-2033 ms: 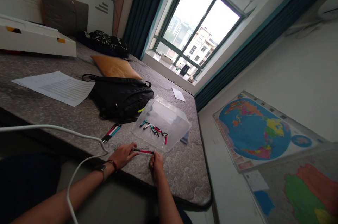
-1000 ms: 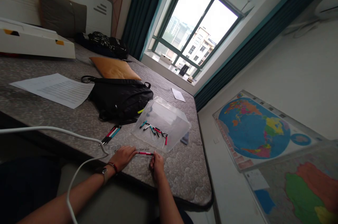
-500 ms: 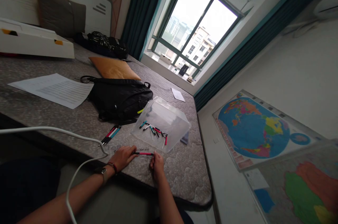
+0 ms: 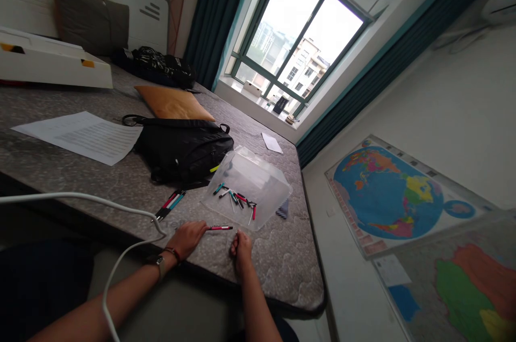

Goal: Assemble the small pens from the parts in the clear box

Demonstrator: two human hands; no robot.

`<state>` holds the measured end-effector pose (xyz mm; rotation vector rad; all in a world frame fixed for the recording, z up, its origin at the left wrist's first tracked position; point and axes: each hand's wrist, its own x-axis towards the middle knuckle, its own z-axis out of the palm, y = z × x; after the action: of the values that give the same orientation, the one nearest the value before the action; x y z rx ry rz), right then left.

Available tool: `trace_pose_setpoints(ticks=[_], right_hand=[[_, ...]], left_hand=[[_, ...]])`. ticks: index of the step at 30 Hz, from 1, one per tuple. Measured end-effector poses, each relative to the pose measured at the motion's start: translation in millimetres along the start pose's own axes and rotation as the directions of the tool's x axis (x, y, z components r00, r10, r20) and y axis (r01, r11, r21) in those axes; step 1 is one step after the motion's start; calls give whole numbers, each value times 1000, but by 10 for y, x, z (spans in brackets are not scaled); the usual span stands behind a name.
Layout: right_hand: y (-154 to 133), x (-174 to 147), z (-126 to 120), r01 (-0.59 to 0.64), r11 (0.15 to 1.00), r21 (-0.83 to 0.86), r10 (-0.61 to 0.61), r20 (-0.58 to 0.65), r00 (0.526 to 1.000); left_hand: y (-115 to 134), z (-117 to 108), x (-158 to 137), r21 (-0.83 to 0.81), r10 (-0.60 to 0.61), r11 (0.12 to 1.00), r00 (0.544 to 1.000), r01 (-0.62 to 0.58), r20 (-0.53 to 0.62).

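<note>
left hand (image 4: 188,239): pinching one end of a red pen (image 4: 221,228)
pen: pointing sideways at right hand (image 4: 242,248), near clear bin (image 4: 262,172)
right hand: curled just off the tip, can't tell from here if it's holding anything

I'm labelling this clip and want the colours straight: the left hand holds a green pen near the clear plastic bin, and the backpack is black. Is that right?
Not quite: the pen is mainly red, not green, as the head view shows. The left hand does hold it near the clear plastic bin, and the backpack is black.
</note>
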<state>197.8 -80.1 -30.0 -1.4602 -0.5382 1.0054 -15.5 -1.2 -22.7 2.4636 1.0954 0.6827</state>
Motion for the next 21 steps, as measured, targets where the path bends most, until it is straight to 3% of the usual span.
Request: trace_pose_setpoints(ticks=[13, 21], right_hand=[[-92, -99, -65, 5, 994, 106, -9, 40, 999], [-128, -122, -96, 23, 966, 259, -6, -69, 998]], left_hand=[[12, -22, -5, -11, -36, 999, 999, 35, -17], [9, -17, -4, 27, -23, 999, 1000, 23, 0]])
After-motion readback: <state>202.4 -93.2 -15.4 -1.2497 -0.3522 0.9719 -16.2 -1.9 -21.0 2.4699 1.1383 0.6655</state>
